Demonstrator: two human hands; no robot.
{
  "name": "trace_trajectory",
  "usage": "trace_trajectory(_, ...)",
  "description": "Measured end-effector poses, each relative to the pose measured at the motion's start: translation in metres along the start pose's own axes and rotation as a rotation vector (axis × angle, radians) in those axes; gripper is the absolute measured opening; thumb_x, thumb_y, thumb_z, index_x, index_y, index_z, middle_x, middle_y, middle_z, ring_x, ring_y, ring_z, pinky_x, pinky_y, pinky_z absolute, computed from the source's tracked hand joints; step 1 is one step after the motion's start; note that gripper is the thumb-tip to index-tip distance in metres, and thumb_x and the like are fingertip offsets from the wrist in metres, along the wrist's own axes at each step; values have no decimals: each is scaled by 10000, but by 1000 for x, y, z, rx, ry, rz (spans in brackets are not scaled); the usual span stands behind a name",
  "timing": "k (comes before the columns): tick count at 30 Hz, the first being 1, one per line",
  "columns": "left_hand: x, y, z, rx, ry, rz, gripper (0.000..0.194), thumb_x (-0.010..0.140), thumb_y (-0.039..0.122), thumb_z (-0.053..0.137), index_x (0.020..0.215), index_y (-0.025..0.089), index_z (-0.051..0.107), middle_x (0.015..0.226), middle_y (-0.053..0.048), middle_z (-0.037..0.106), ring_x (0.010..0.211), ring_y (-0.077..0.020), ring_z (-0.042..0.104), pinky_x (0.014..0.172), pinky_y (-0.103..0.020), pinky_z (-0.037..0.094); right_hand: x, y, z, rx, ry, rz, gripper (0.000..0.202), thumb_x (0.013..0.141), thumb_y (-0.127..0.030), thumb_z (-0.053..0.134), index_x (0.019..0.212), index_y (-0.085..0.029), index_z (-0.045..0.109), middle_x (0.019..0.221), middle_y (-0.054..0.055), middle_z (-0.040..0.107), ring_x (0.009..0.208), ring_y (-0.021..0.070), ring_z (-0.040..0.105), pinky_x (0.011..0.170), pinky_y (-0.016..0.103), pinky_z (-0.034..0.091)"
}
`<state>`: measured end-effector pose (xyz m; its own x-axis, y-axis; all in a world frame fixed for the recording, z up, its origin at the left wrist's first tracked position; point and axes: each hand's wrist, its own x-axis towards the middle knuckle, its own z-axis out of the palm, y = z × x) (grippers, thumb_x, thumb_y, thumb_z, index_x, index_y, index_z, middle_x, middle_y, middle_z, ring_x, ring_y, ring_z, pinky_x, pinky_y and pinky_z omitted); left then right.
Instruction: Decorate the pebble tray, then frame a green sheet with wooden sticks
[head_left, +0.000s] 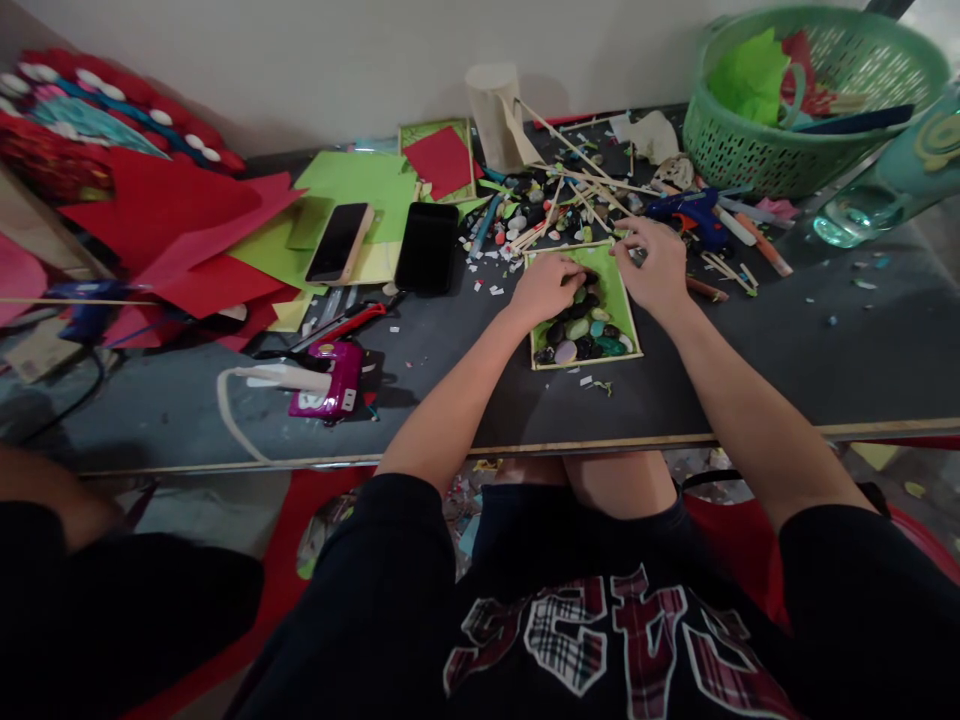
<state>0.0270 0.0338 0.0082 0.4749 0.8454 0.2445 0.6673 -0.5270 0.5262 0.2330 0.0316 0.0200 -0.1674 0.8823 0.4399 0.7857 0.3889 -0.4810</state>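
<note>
A green panel (622, 318) with a pale stick border lies on the dark table in front of me. Dark, pale and green pebbles (577, 328) cover much of its lower and middle part. My left hand (550, 288) rests over the panel's upper left, its fingertips pressed on a dark pebble. My right hand (654, 262) is at the panel's upper right edge, thumb and fingers curled towards each other; whatever is between them is too small to make out. Loose pebbles (529, 212) and thin wooden sticks lie just behind the panel.
Two phones (426, 248), coloured paper (360, 190) and a purple power adapter (328, 380) with a white cable are left. A blue glue gun (694, 215), green basket (780, 160) and glass (847, 215) stand right. Another person's arm (52, 490) shows at lower left.
</note>
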Motion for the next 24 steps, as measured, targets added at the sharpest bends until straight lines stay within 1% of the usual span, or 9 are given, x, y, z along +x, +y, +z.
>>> trace_trajectory(3,-4,12,-9,-39,-29,-76,333,1003,256,547,1262,161,732,1199,-119,762,1065,-262,720,971,-401,565,1,3,3,-7,53,-24,359,988,-412,485,1255,-226,637,991,89,798,1211,330,658,1142,559,444)
trace_trajectory(4,-4,15,-11,-51,-43,-91,337,994,251,568,1284,167,719,1215,-116,759,1077,-260,720,979,-393,560,1,4,4,-7,64,-34,343,985,-391,493,1250,-227,637,981,83,799,1187,324,667,1130,556,454)
trace_trajectory(8,-3,19,-12,-62,-76,-105,266,966,221,602,1152,188,789,1153,-98,782,1088,-266,719,975,-374,551,0,5,6,-23,67,-73,318,979,-330,506,1258,-244,632,963,69,794,1167,321,670,1118,573,453)
trace_trajectory(14,1,17,-8,-73,-76,-103,278,965,197,590,1150,184,796,1163,-105,771,1037,-249,716,920,-354,540,-2,4,10,-25,72,-106,311,963,-300,540,1250,-241,643,914,70,788,1138,339,675,1063,585,488)
trace_trajectory(16,1,15,-6,-83,-58,-106,250,949,192,616,1113,192,805,1136,-100,776,1049,-254,709,927,-355,532,-2,5,11,-14,93,-112,299,969,-330,547,1236,-245,650,896,69,789,1133,344,681,1053,594,495)
trace_trajectory(18,1,12,-3,-138,13,-125,210,940,200,642,1072,196,805,1099,-86,782,1049,-255,703,939,-356,525,-2,5,11,15,120,-119,302,980,-385,545,1226,-250,657,878,70,788,1126,347,688,1053,605,498)
trace_trajectory(20,2,7,0,-272,120,-165,188,976,276,631,1034,194,790,1016,-73,782,968,-235,707,905,-350,530,-1,4,8,85,146,-143,338,979,-462,559,1231,-258,657,895,70,792,1120,339,698,1069,605,497)
trace_trajectory(22,1,1,3,-479,189,-202,320,1027,440,565,1004,192,766,901,-66,757,838,-196,691,806,-328,538,-1,0,5,211,151,-177,419,958,-549,589,1269,-274,642,959,67,798,1096,314,716,1078,578,512)
trace_trajectory(24,0,-2,6,-693,181,-218,488,1019,605,498,987,188,749,827,-68,721,742,-161,655,682,-289,517,-1,-4,3,361,133,-194,526,916,-633,626,1312,-288,619,1028,60,799,1049,284,736,1036,533,558)
